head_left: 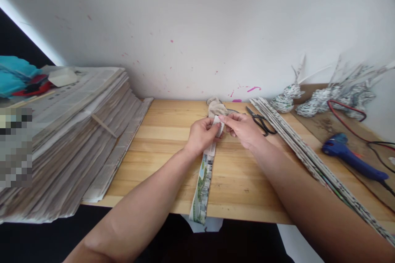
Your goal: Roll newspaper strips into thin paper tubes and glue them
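Note:
A long strip of printed newspaper [203, 181] runs from between my hands toward me, its lower end hanging over the table's front edge. My left hand [203, 133] is closed on the strip near its far end, the thumb lying on top. At the strip's tip, my right hand [239, 125] pinches the paper between thumb and fingers. Just beyond my hands lies a crumpled beige cloth [215, 107]. A pair of black scissors [262, 122] rests to the right of my right hand, partly hidden by it.
A tall stack of newspaper [105, 131] fills the left side, with a blue bag [17, 76] on top. Rolled paper sticks [286, 144] lie along the right. Beyond them are a blue glue gun [354, 158], cardboard [321, 131] and several woven paper figures [317, 100] by the wall.

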A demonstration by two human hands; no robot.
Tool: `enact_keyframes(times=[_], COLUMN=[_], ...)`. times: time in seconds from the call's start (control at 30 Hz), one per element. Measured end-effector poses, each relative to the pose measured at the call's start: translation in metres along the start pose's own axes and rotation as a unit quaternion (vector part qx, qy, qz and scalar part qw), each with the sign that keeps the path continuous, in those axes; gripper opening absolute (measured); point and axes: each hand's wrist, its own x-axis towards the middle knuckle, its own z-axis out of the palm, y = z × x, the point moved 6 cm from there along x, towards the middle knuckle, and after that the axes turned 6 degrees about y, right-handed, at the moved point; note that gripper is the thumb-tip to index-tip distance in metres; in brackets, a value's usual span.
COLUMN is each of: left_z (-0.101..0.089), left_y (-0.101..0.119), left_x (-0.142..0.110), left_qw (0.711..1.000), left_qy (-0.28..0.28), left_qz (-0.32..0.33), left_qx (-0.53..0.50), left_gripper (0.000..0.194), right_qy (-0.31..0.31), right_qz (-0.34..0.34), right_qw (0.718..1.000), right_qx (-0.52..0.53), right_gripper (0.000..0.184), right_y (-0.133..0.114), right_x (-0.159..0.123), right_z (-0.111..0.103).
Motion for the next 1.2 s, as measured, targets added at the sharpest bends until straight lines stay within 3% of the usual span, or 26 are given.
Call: enact_keyframes(times=[0.23,0.63,0.83,1.2], left_z=[-0.0055,-0.0020,-0.0024,-0.0020], left_y=[0.0014,0.0007,-0.0009,-0.0010], left_x=[0.0024,0.0026,0.0023,0.0032], left_qw=[0.998,1.000,0.999,1.000], left_qy=[0.039,0.013,0.013,0.009], left_qz=[-0.030,-0.012,-0.021,-0.016], left_qx=[-0.040,-0.020,-0.029,-0.007], left_gripper=[0.014,0.013,0.015,0.022], right_qy=[-0.073,-0.021,-0.073,-0.067], right_qz=[-0.002,-0.042,-0.030,-0.007], right_qw=[0.996,0.996,0.995,0.997], right_qx=[-0.057,-0.072,-0.065,-0.035], right_gripper=[0.043,0.039,0.037,0.030], right_y=[-0.0023,-0.0043,-0.0034,0.0006], right_x=[0.0026,0.0006,0.0015,0.0033], right_z=[-0.0054,-0.0008,-0.0013,-0.0010])
